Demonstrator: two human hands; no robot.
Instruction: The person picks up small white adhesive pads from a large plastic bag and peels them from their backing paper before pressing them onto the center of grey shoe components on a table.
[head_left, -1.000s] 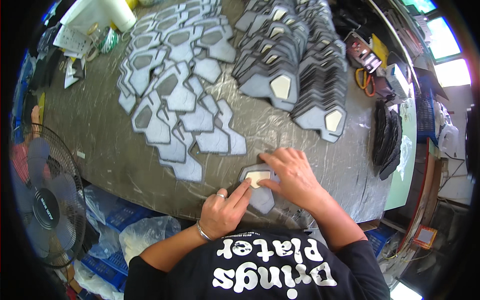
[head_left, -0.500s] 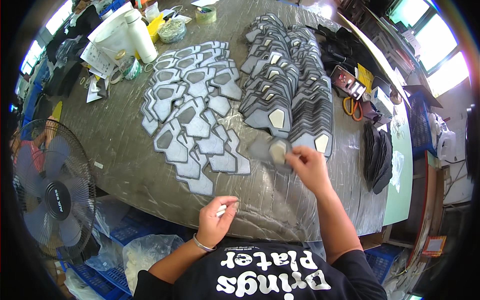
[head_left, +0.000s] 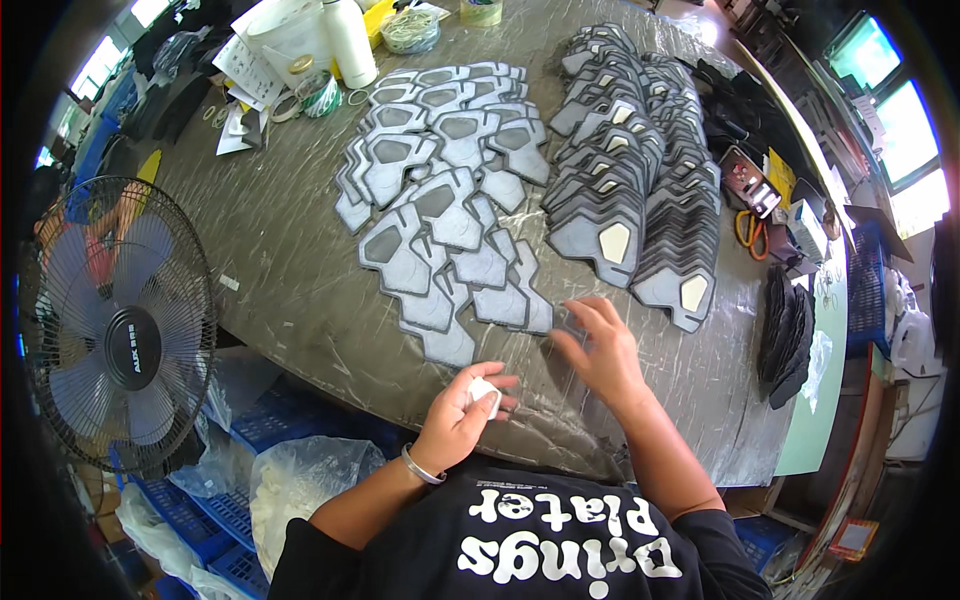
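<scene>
My left hand (head_left: 462, 418) is closed around small white pads (head_left: 486, 396) near the table's front edge. My right hand (head_left: 606, 352) hovers over the table with fingers apart and nothing between them. Its fingertips are close to the nearest pieces of a spread of grey, angular, flat pieces (head_left: 437, 336) with dark patches on them. Farther right, two long overlapping columns of similar pieces run away from me. A cream-white pad (head_left: 614, 241) lies on the front piece of the left column, and another pad (head_left: 694, 293) on the front of the right column.
A fan (head_left: 132, 345) stands at the left. Toward the back are a white bottle (head_left: 349, 45) and a tape roll (head_left: 320, 95). On the right lie a phone (head_left: 750, 182), orange-handled scissors (head_left: 751, 235) and a dark stack (head_left: 787, 340). Blue crates and plastic bags sit below the table.
The grey piece with its pad has left my right hand, which has opened and moved toward the left spread. My left hand's fingers have loosened around the white pads. The view has shifted.
</scene>
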